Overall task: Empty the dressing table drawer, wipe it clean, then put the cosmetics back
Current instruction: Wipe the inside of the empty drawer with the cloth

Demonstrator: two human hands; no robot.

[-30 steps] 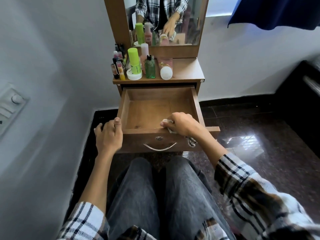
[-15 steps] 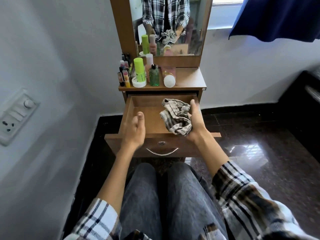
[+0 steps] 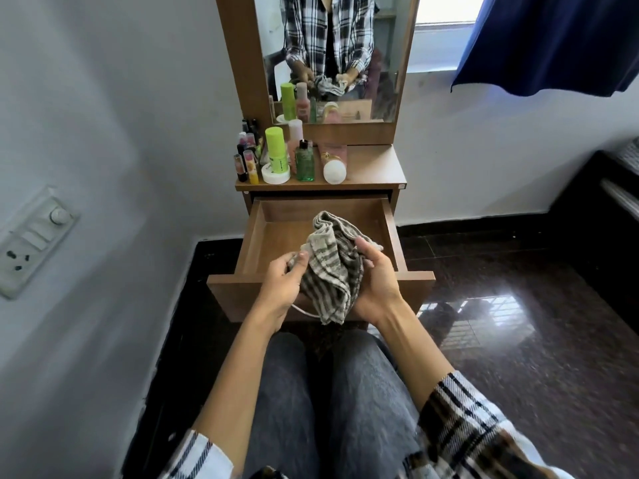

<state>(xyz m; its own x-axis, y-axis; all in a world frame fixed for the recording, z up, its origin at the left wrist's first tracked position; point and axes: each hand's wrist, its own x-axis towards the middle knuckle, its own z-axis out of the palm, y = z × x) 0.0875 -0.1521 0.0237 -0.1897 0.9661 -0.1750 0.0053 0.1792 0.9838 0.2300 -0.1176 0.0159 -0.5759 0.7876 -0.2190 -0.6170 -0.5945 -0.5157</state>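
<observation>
Striped cloth (image 3: 326,271) bunched between left hand (image 3: 281,283) and right hand (image 3: 371,281), gripped by both above the open drawer (image 3: 273,236). Cosmetics (image 3: 290,157) crowded on the left of the dressing table top (image 3: 377,167), below the mirror (image 3: 345,57). Jeans and plaid sleeves at the bottom.
</observation>
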